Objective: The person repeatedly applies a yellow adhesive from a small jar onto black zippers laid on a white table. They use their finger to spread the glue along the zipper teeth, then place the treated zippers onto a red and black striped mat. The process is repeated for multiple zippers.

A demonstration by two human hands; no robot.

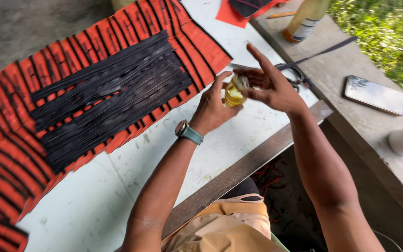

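Bare forearms, teal-strapped wristwatch (pixel 188 132) on the left wrist, tan trousers (pixel 229 229).

a single head-worn camera looks steeply down from above the person's chest, close to the raised left hand (pixel 213 105) and right hand (pixel 269 84). it faces across the white table (pixel 239 140), whose wooden near edge runs diagonally, toward a concrete ledge (pixel 350 70) and grass at the upper right.
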